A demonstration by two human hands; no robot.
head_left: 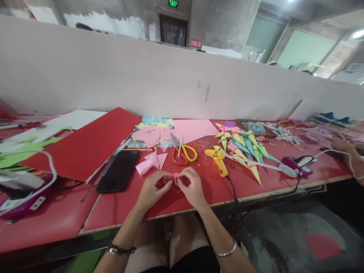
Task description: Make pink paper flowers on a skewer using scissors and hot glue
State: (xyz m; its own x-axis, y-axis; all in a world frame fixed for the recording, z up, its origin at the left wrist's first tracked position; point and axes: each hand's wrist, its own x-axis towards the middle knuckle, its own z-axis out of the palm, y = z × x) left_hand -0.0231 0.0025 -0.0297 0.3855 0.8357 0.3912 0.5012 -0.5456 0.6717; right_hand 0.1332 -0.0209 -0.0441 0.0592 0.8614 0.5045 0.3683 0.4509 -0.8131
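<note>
Near the front edge of the red table [119, 208], my left hand [155, 189] and my right hand [191, 185] meet fingertip to fingertip. Both pinch a small pink strand [175, 179] that looks looped; its exact kind is too small to make out. Just beyond them lie scissors [187, 153] with one red and one yellow handle. A rolled pink piece [145, 165] rests beside a flat pink triangle to the left. On the right is a yellow glue gun [218, 161], and behind it a pile of green, yellow and blue paper cones [247, 148] with pink trim.
A black phone [119, 172] and a big red sheet [93, 140] lie to the left. Pink paper scraps [150, 135] sit behind. Purple power strips [297, 167] with cables stand at both sides. A white partition [142, 79] closes the back; another person's hand [345, 148] is far right.
</note>
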